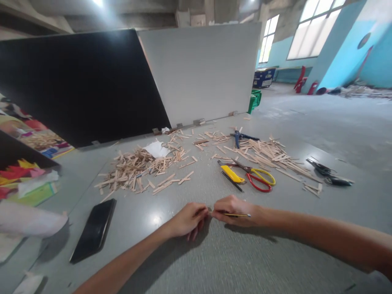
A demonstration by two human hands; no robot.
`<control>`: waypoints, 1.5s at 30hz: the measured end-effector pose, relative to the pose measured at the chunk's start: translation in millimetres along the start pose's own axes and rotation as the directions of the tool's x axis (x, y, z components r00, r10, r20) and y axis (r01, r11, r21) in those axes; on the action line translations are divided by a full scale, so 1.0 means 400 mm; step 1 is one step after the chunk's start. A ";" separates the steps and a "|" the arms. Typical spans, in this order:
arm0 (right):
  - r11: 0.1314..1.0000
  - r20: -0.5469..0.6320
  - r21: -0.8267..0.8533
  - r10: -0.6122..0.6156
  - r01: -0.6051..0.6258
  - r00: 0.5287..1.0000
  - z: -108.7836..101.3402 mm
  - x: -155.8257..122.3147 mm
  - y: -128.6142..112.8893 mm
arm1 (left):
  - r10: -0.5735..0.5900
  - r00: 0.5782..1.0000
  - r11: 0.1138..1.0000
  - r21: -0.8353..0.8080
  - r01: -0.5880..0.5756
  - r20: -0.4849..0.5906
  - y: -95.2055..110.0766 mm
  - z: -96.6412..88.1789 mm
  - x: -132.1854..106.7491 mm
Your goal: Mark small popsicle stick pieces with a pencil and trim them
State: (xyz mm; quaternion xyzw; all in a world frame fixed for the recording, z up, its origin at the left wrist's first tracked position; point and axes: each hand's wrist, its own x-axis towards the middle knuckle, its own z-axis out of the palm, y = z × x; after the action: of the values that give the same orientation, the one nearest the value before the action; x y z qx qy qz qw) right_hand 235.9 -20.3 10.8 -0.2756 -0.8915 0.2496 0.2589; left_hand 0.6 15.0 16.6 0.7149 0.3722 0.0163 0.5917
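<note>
My left hand (pixel 191 218) and my right hand (pixel 232 210) meet just above the near middle of the grey table, fingertips almost touching. Between them a tiny wooden stick piece (pixel 210 212) shows, pinched by the closed fingers of my left hand and mostly hidden. A slim yellow-and-dark pencil (pixel 237 214) lies along my closed right hand, its light end toward the wrist. Beyond the hands lie a yellow utility knife (pixel 234 174), a black pen-like stick (pixel 232 181) and scissors (pixel 259 177) with red and yellow handles.
Loose wooden sticks form a left heap (pixel 134 169) and a right heap (pixel 272 153), where blue-handled pliers (pixel 240 136) rest. Black scissors (pixel 329 173) lie far right. At left are a phone (pixel 93 230) and a paper roll (pixel 33 218). Boards (pixel 202 73) stand along the back.
</note>
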 end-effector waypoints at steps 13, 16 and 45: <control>0.999 -0.144 0.033 0.040 -0.036 0.989 0.003 -0.022 0.004 | -0.003 0.999 0.996 -0.094 -0.002 -0.051 0.022 -0.002 -0.015; 0.999 -0.112 0.044 -0.017 0.022 0.994 -0.019 -0.023 -0.009 | -0.017 0.998 0.997 -0.082 0.012 -0.057 0.036 -0.010 -0.018; 1.000 -0.053 0.024 0.018 -0.017 0.998 -0.059 -0.030 -0.030 | -0.067 0.998 0.992 -0.110 0.066 -0.009 0.080 -0.022 -0.035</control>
State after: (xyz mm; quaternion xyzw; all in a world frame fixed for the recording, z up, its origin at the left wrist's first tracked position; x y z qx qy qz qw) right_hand 254.2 -29.0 31.4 -0.2871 -0.8788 0.2547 0.2835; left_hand 2.9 13.9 52.5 0.6683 0.3981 0.0213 0.6280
